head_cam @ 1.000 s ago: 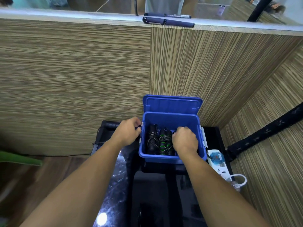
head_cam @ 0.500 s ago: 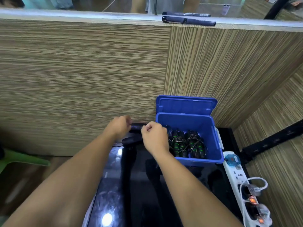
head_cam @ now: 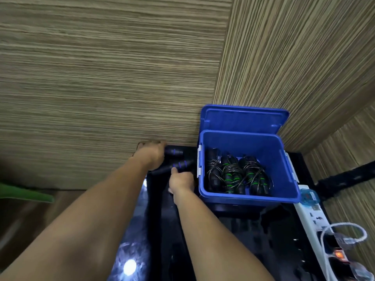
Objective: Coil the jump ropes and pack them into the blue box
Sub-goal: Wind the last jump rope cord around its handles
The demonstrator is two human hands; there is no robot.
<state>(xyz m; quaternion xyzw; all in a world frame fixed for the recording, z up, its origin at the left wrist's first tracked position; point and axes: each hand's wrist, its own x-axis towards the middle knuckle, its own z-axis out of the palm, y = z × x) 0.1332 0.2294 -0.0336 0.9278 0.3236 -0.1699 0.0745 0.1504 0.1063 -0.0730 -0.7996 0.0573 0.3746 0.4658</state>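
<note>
Head view is looking down on a glossy black table (head_cam: pixel 239 240), where a blue box (head_cam: pixel 249 196) is standing at the far right with its lid propped open against the wood-grain wall (head_cam: pixel 101 78). Three coiled jump ropes (head_cam: pixel 236 175), black with green bands, are lying side by side on the box floor. Just left of the box, two black handles with purple bands (head_cam: pixel 178 160) are lying on the table, belonging to a rope not yet packed; its cord is lost against the dark surface. The left hand (head_cam: pixel 152 154) is being held at the far left corner of the table, curled over the end of the farther handle, though a firm clasp cannot be told because the fingers are hidden. The right hand (head_cam: pixel 181 180) is being held nearer, its knuckles up and fingertips touching the nearer handle; whether it is closed on it cannot be told either. Both forearms are being stretched forward and a little leftward, nearly parallel. The handles are judged to be stiff, light and slightly grippy, so they are best taken around their middles. The cord is judged to be thin, springy and prone to uncoiling and snagging, so the loops would need pinching together before the bundle is lowered into the free space in the box.
</note>
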